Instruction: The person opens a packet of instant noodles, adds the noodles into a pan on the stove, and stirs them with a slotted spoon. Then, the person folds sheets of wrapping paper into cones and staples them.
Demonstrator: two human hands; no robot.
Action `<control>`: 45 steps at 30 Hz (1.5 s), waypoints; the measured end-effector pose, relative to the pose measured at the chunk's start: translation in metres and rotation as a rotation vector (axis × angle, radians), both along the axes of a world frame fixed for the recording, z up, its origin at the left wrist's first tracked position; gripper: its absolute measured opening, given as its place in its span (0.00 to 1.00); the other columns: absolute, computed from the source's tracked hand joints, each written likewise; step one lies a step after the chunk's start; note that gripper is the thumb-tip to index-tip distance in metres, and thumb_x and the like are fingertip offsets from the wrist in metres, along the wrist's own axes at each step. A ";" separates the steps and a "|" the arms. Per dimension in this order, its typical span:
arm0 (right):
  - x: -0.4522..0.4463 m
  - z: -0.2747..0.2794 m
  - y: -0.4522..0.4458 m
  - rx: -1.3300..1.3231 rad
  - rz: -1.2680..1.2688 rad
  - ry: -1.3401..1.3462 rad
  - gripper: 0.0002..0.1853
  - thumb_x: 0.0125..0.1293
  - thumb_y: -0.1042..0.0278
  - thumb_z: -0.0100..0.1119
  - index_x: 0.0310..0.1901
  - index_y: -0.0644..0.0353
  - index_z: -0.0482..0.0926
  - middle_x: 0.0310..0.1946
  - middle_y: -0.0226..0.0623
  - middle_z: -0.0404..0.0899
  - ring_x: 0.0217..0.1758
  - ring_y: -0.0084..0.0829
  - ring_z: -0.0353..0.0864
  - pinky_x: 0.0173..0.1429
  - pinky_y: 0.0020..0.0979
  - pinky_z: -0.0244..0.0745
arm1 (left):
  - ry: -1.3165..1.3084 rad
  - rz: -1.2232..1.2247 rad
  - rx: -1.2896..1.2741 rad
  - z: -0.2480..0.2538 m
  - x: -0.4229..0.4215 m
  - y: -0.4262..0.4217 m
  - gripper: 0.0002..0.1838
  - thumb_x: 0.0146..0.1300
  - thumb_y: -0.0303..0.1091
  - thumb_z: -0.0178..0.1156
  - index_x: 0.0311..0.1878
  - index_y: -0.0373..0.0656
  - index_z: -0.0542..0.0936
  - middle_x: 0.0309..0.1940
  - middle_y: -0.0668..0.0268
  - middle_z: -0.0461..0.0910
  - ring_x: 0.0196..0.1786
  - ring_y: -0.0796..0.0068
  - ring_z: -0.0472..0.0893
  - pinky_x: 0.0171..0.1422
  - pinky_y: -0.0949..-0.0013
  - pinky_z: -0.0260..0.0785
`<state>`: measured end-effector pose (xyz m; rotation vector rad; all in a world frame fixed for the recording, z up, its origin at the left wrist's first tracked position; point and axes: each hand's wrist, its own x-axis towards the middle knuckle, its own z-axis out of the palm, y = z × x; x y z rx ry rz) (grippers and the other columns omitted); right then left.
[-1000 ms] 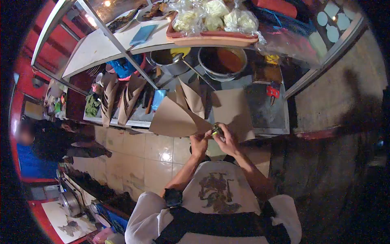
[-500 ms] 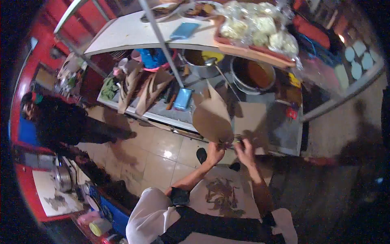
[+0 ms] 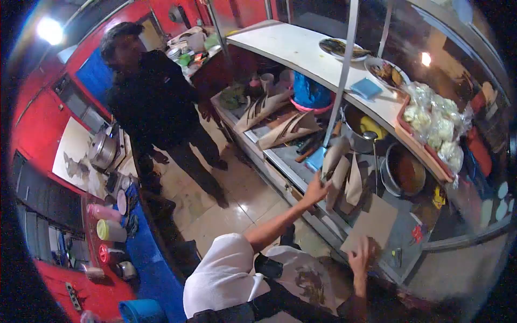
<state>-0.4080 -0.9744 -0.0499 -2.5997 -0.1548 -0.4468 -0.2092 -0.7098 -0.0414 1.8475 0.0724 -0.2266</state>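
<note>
My left hand [image 3: 316, 190] reaches forward over the counter's front edge, its fingers closed on the lower end of a rolled brown paper cone [image 3: 335, 156]. More brown paper cones [image 3: 353, 185] lie right beside it. Nearer to me, my right hand [image 3: 361, 256] is slightly blurred, with its fingers apart and nothing seen in them. It is by the near edge of a flat brown paper sheet [image 3: 371, 223]. To the right of that sheet, a small dark and yellow-green object [image 3: 397, 257] rests on the metal counter.
A person in dark clothes [image 3: 156, 102] stands at the left, facing the counter. Beyond the paper are two pots [image 3: 404, 171] and a ladle [image 3: 370, 137]. A slanted metal post [image 3: 344, 75] rises near my left hand. Bagged food [image 3: 436, 118] sits in a tray above.
The view has swung left. My hands have separated: the left has carried the paper cone to the other cones, and the right has let go of the small dark and yellow-green object.
</note>
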 end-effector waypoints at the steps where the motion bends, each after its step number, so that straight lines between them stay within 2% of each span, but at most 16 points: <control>1: -0.001 0.007 0.009 -0.111 0.068 0.073 0.29 0.47 0.62 0.64 0.52 0.64 0.69 0.55 0.49 0.66 0.61 0.47 0.61 0.64 0.45 0.54 | -0.180 0.096 0.097 -0.017 -0.013 -0.003 0.38 0.57 0.44 0.58 0.64 0.39 0.50 0.22 0.55 0.76 0.22 0.68 0.77 0.26 0.67 0.68; 9: -0.011 0.017 0.010 -0.298 0.143 0.200 0.25 0.46 0.68 0.64 0.48 0.66 0.71 0.57 0.45 0.66 0.64 0.46 0.58 0.66 0.49 0.52 | 0.153 -0.162 -0.254 -0.039 -0.129 -0.029 0.25 0.58 0.46 0.58 0.51 0.37 0.70 0.23 0.65 0.76 0.24 0.74 0.74 0.30 0.69 0.68; 11: -0.007 -0.015 -0.008 -0.382 0.198 -0.058 0.19 0.50 0.76 0.57 0.47 0.64 0.74 0.52 0.48 0.71 0.59 0.45 0.66 0.63 0.44 0.58 | 0.289 -0.336 -0.254 -0.047 -0.142 -0.042 0.25 0.58 0.48 0.57 0.50 0.38 0.71 0.23 0.66 0.76 0.24 0.76 0.73 0.30 0.70 0.67; 13: -0.007 -0.021 -0.011 -0.111 0.123 -0.038 0.15 0.51 0.82 0.51 0.43 0.65 0.76 0.44 0.49 0.76 0.52 0.45 0.73 0.59 0.42 0.64 | 0.422 -0.468 -0.393 -0.098 -0.153 -0.058 0.26 0.60 0.53 0.54 0.50 0.39 0.71 0.21 0.67 0.75 0.24 0.77 0.73 0.29 0.70 0.66; 15: -0.010 -0.048 -0.008 0.124 -0.094 -0.029 0.11 0.54 0.80 0.50 0.40 0.66 0.77 0.37 0.47 0.79 0.44 0.46 0.77 0.50 0.41 0.70 | 0.543 -0.584 -0.243 -0.061 -0.148 -0.063 0.29 0.60 0.58 0.51 0.52 0.41 0.70 0.31 0.65 0.77 0.32 0.76 0.75 0.35 0.69 0.68; 17: -0.019 -0.002 0.008 0.224 -0.223 0.046 0.08 0.58 0.77 0.50 0.38 0.67 0.77 0.34 0.47 0.78 0.37 0.47 0.77 0.42 0.37 0.71 | 1.072 -0.667 -0.924 -0.061 -0.158 -0.076 0.33 0.58 0.61 0.51 0.55 0.42 0.67 0.46 0.64 0.72 0.42 0.74 0.74 0.44 0.66 0.67; 18: -0.028 0.006 0.015 0.336 -0.348 0.047 0.07 0.59 0.76 0.51 0.38 0.66 0.77 0.32 0.46 0.78 0.34 0.43 0.77 0.40 0.34 0.70 | 1.114 -0.709 -0.905 -0.043 -0.160 -0.083 0.33 0.58 0.61 0.51 0.55 0.42 0.67 0.46 0.64 0.72 0.42 0.74 0.74 0.44 0.66 0.67; 21: -0.034 0.056 0.041 0.557 -0.530 -0.195 0.07 0.62 0.74 0.51 0.40 0.65 0.75 0.33 0.39 0.77 0.35 0.29 0.75 0.42 0.27 0.68 | 0.943 -0.632 -1.065 0.009 -0.163 -0.099 0.35 0.54 0.58 0.58 0.56 0.42 0.65 0.55 0.65 0.65 0.50 0.72 0.70 0.53 0.64 0.64; 23: -0.037 0.076 0.045 1.147 -0.638 -0.526 0.10 0.61 0.69 0.55 0.43 0.62 0.73 0.34 0.34 0.76 0.36 0.27 0.75 0.43 0.26 0.68 | 0.812 -0.593 -1.040 0.008 -0.165 -0.107 0.33 0.53 0.49 0.63 0.57 0.39 0.64 0.55 0.65 0.66 0.50 0.71 0.71 0.54 0.62 0.65; 26: -0.059 0.049 0.023 1.507 -0.813 -0.392 0.14 0.60 0.72 0.55 0.48 0.62 0.70 0.41 0.32 0.74 0.44 0.25 0.73 0.48 0.27 0.67 | 0.705 -0.348 -0.508 -0.015 -0.160 -0.113 0.33 0.49 0.32 0.66 0.57 0.37 0.63 0.56 0.65 0.66 0.54 0.68 0.70 0.53 0.61 0.68; 29: -0.082 -0.007 0.010 1.718 -0.939 -0.321 0.12 0.57 0.76 0.56 0.43 0.63 0.72 0.39 0.33 0.75 0.43 0.24 0.73 0.46 0.27 0.68 | 0.600 -0.185 -0.631 -0.035 -0.160 -0.108 0.29 0.50 0.33 0.61 0.57 0.39 0.64 0.53 0.64 0.69 0.52 0.64 0.72 0.51 0.59 0.69; 31: -0.103 -0.079 -0.002 1.231 -1.093 0.028 0.10 0.53 0.75 0.61 0.38 0.62 0.75 0.35 0.33 0.76 0.39 0.24 0.74 0.43 0.26 0.69 | 0.771 -0.214 -0.778 -0.022 -0.169 -0.112 0.28 0.51 0.35 0.59 0.56 0.40 0.65 0.50 0.62 0.71 0.51 0.63 0.73 0.51 0.59 0.70; 32: -0.101 -0.081 0.010 1.303 -0.932 -0.279 0.08 0.52 0.72 0.63 0.33 0.62 0.76 0.32 0.34 0.77 0.36 0.24 0.75 0.42 0.25 0.69 | 0.850 -0.220 -0.855 -0.022 -0.172 -0.114 0.27 0.52 0.36 0.58 0.56 0.40 0.66 0.49 0.61 0.72 0.50 0.62 0.73 0.51 0.58 0.70; 35: -0.115 -0.064 0.023 0.822 -0.852 -0.017 0.08 0.52 0.72 0.63 0.33 0.63 0.78 0.36 0.36 0.77 0.40 0.28 0.76 0.46 0.28 0.70 | 1.304 -0.219 -0.989 -0.048 -0.180 -0.113 0.26 0.55 0.43 0.53 0.57 0.42 0.66 0.48 0.59 0.73 0.50 0.60 0.74 0.53 0.57 0.69; 41: -0.098 -0.001 0.036 0.214 -0.265 -0.104 0.15 0.51 0.72 0.62 0.43 0.55 0.79 0.51 0.41 0.72 0.57 0.41 0.68 0.56 0.39 0.67 | 1.071 -0.324 -1.080 -0.076 -0.188 -0.125 0.30 0.59 0.54 0.49 0.58 0.44 0.65 0.51 0.60 0.71 0.55 0.63 0.70 0.55 0.57 0.66; 45: -0.092 0.044 0.032 -0.193 -0.069 0.012 0.20 0.53 0.72 0.60 0.50 0.56 0.75 0.53 0.41 0.71 0.58 0.42 0.68 0.56 0.41 0.67 | 1.042 -0.261 -0.892 -0.007 -0.182 -0.131 0.29 0.61 0.57 0.46 0.58 0.45 0.66 0.50 0.61 0.71 0.54 0.63 0.70 0.54 0.56 0.65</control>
